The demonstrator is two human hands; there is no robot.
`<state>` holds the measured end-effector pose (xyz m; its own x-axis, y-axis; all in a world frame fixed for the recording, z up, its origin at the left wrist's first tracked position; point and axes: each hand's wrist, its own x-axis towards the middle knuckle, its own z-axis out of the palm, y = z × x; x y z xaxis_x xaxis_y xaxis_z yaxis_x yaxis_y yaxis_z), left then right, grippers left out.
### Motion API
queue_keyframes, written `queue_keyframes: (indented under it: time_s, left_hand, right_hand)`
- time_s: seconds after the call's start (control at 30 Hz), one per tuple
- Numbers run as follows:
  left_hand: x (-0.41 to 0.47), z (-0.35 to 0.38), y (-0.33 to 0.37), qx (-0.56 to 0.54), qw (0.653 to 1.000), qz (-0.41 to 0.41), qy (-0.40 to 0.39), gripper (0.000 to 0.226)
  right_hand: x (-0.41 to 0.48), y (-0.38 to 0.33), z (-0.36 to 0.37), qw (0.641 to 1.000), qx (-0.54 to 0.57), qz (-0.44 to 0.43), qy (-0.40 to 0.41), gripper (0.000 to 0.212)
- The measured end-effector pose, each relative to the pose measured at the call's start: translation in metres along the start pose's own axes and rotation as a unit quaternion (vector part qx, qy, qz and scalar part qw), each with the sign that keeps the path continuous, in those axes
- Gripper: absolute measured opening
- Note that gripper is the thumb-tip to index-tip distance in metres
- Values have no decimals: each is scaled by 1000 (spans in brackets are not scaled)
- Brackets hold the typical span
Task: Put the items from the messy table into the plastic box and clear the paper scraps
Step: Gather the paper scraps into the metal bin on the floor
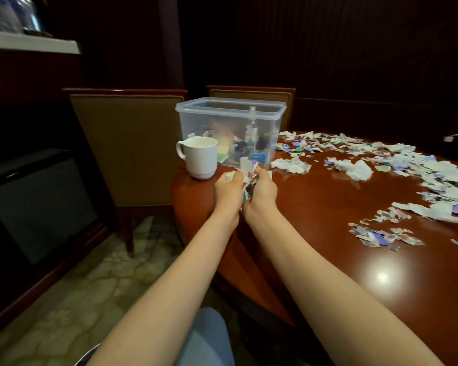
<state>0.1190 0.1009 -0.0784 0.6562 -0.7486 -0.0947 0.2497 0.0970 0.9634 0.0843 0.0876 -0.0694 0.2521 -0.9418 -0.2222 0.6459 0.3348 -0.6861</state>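
Fingers of left hand and right hand curled round a wad of paper scraps before the plastic box, already holding bottle and scissors; white mug and many loose scraps lay uncleared on the table.

The left grip and right grip clutch one bundle of paper scraps between them over the desk at its near corner. Just beyond stand a white mug and the clear plastic box, a bottle upright inside. Loose scraps litter the desk's right side.
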Motion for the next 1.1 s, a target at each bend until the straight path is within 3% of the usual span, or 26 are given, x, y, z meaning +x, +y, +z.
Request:
queue_keyframes:
  time_s: [0.5,0.83,1.1]
  left_hand:
    - [19,-132,15,-16,995,16,97,16]
    - [15,-229,-18,-32,977,-37,207,25]
    - [5,-289,-62,-49,960,-91,262,14]
  right_hand:
    - [-28,102,66,989,-70,111,-75,23]
    - [-49,198,76,957,-149,230,-97,25]
    - [-62,271,59,931,-186,298,-94,27]
